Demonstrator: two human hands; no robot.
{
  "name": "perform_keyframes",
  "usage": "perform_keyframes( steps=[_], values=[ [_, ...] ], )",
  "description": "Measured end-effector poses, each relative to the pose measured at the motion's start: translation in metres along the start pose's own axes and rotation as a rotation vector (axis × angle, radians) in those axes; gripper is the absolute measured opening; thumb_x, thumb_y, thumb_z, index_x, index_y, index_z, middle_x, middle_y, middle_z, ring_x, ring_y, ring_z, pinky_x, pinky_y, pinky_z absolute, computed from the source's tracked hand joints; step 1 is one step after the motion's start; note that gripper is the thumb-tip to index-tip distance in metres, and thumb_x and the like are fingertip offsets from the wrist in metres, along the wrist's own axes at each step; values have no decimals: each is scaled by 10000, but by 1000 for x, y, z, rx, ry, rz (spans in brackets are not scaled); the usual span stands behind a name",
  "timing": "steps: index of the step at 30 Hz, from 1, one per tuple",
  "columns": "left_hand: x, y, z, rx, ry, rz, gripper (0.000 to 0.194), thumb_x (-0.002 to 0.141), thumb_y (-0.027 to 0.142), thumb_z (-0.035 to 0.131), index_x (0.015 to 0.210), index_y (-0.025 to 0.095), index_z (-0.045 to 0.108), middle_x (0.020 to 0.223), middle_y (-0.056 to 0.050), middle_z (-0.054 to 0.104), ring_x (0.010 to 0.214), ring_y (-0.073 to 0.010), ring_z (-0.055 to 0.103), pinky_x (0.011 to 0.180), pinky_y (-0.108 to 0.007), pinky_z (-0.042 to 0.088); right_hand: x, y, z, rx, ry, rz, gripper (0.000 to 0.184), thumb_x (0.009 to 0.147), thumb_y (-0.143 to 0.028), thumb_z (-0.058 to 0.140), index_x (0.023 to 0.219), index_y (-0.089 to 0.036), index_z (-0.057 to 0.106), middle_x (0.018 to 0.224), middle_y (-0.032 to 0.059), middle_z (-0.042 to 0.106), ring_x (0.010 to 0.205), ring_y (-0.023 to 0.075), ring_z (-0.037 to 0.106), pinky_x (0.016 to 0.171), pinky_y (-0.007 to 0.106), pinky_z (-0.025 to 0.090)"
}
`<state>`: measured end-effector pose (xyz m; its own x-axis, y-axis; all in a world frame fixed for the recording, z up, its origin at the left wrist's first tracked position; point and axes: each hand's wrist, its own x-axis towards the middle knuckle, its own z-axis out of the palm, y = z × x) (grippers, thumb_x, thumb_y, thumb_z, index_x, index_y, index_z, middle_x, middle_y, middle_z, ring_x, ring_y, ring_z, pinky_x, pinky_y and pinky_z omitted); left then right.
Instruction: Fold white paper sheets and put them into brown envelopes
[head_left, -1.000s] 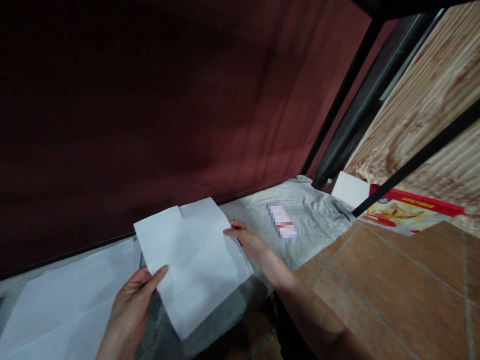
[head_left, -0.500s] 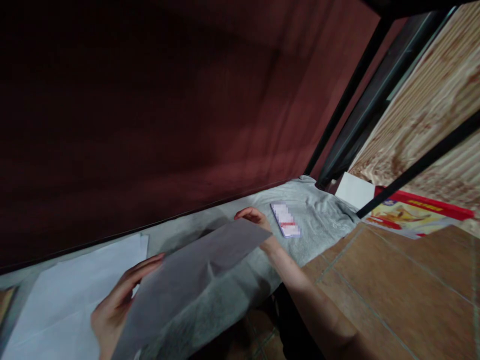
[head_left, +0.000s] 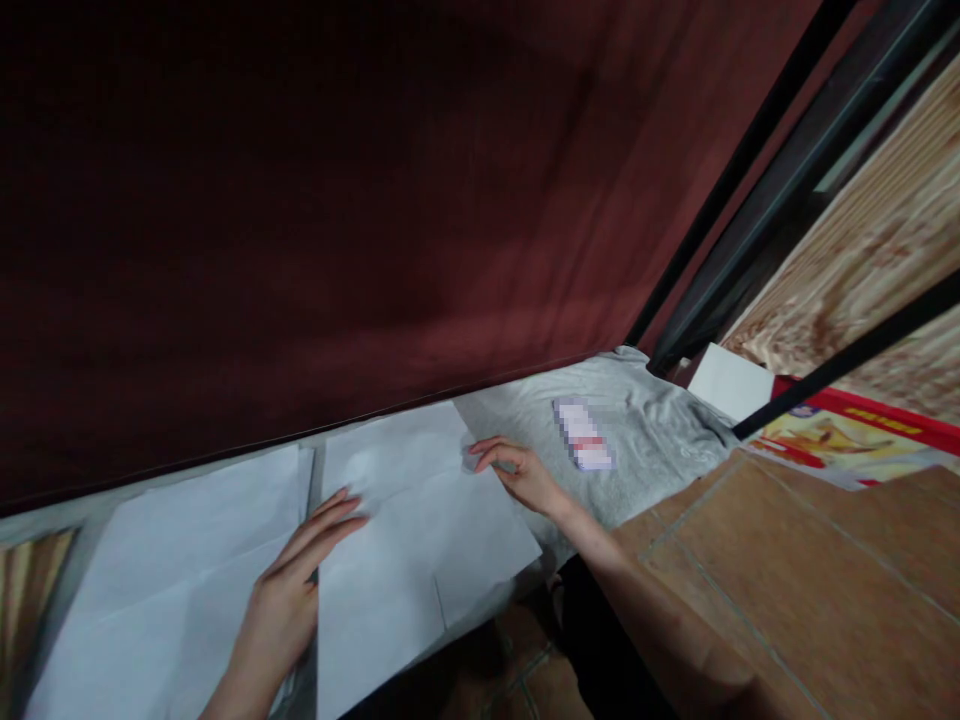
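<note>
A creased white sheet of paper [head_left: 405, 530] lies on a grey cloth in front of me. My left hand [head_left: 300, 570] rests at its left edge with outstretched fingers, the tips over the paper. At the sheet's right edge, my right hand [head_left: 529, 480] has its fingers bent and fingertips drawn together on the paper's margin. To the left lies a stack of white paper [head_left: 187, 560], partly covered by my left forearm and hand.
A phone [head_left: 583, 434] with a blurred screen lies on the grey cloth [head_left: 652, 430] to the right. Dark metal bars [head_left: 750, 160] rise beyond it. A red and yellow box [head_left: 832, 435] and a white panel [head_left: 731, 383] are near the tiled floor [head_left: 817, 560]. A dark red panel [head_left: 375, 250] stands behind.
The sheet was raised and tilted between my hands; now it lies flat on the cloth beside the stack. My left hand has moved right and its fingers lie over the paper. The view has shifted slightly.
</note>
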<state>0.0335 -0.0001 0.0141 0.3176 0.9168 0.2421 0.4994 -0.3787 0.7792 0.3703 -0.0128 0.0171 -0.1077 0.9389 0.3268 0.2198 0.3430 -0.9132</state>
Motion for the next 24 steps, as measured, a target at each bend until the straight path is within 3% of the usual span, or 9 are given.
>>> perform_keyframes(
  steps=[4, 8, 12, 18, 24],
  values=[
    [-4, -23, 12, 130, -200, 11, 414, 760, 184, 545, 1110, 254, 754, 1381, -52, 640, 1375, -268, 507, 1192, -435, 376, -16, 21, 3, -306, -174, -27, 225, 933, -168, 561, 1026, -265, 742, 1264, 55, 675, 1199, 202, 604, 1059, 398, 458],
    [-12, -31, 22, 228, -328, 40, 489, 813, 143, 530, 1268, 236, 684, 1492, -54, 546, 1412, -248, 463, 1190, -464, 379, -31, 29, 6, -554, -400, -77, 510, 841, -12, 521, 1259, -257, 681, 1441, 60, 578, 1363, 208, 486, 1159, 434, 370],
    [-18, -32, 22, 271, -387, 86, 504, 841, 146, 565, 1323, 267, 649, 1538, -40, 492, 1439, -243, 426, 1188, -471, 378, -39, 24, 5, -656, -589, -85, 619, 777, -36, 608, 1356, -256, 623, 1533, 62, 491, 1440, 234, 398, 1202, 445, 301],
    [-19, -41, 15, 264, -480, 119, 432, 852, 299, 655, 1279, 361, 676, 1492, 4, 543, 1439, -279, 425, 1172, -475, 398, -43, 12, 3, -594, -641, -71, 545, 855, -104, 610, 1368, -289, 610, 1471, 28, 567, 1349, 169, 519, 1182, 360, 326],
    [-19, -36, 5, 236, -573, 60, 497, 813, 299, 699, 1305, 345, 657, 1517, -5, 511, 1450, -293, 404, 1179, -511, 366, -48, 17, 4, -584, -628, -22, 607, 775, -39, 605, 1334, -272, 643, 1483, 35, 553, 1376, 196, 495, 1175, 391, 343]
  ],
)
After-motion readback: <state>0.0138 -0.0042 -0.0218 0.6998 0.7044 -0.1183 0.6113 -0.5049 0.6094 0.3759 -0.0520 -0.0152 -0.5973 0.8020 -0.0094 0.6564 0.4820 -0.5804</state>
